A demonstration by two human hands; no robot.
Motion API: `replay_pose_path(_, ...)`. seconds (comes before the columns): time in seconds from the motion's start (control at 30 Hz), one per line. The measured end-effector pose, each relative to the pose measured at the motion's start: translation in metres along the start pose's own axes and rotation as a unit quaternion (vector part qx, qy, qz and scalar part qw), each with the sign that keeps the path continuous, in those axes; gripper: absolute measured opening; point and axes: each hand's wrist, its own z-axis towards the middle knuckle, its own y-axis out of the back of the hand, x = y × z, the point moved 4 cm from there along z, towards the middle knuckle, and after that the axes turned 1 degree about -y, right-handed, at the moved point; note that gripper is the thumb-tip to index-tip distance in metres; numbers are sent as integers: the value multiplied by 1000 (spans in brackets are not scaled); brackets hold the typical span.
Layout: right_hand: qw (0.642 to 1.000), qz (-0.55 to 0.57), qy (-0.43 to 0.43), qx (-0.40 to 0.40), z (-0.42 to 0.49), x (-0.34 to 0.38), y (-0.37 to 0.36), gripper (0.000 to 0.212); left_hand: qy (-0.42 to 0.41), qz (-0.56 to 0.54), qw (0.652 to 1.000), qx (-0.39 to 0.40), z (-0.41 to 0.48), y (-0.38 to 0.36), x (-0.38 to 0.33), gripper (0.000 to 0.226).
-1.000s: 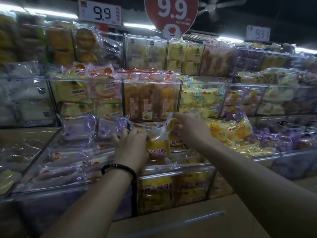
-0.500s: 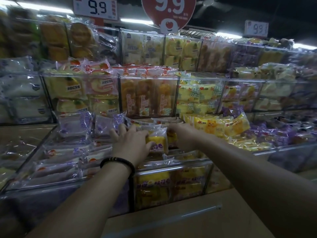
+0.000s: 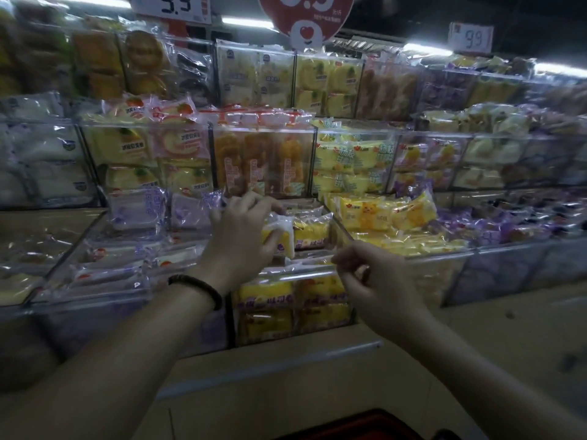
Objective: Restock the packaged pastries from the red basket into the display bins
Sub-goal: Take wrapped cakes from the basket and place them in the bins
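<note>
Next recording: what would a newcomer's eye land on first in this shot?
The red sign with big white digits, top centre, stands out first. Below it, mid-frame, the left hand grips a yellow pack over the centre bin, while the right hand, loosely curled and empty, is at the bin's front rim. A sliver of the red basket shows at the bottom edge.

White price card (image 3: pixel 173 6) 9.9, red round sign (image 3: pixel 305 14) 9.9, right card (image 3: pixel 472 38) 99
</note>
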Motion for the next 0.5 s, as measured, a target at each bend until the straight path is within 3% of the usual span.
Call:
replay_pose_path(0.1, 999, 27, -9, 13, -40, -10, -5, 19, -117, -123, 986, 9, -49, 7, -54, 13)
replay_pose_path(0.2, 996, 28, -27, 75, -81, -30, -26, 17, -156, -182, 968, 70, -115, -13, -82, 12)
replay_pose_path(0.3, 977, 9, -81, 198, -121, -60, -53, 14, -148, -195, 937, 250, -175, -60, -80, 8)
replay_pose_path(0.4, 942, -50, -158, 293, -161, -98, -80, 11, -108, -163, 873, 447, -224, -114, -60, 8)
replay_pose_path(0.5, 902, -78, -249, 344, -213, -137, -107, 8, -66, -140, 808, 569, -259, -160, -45, 11)
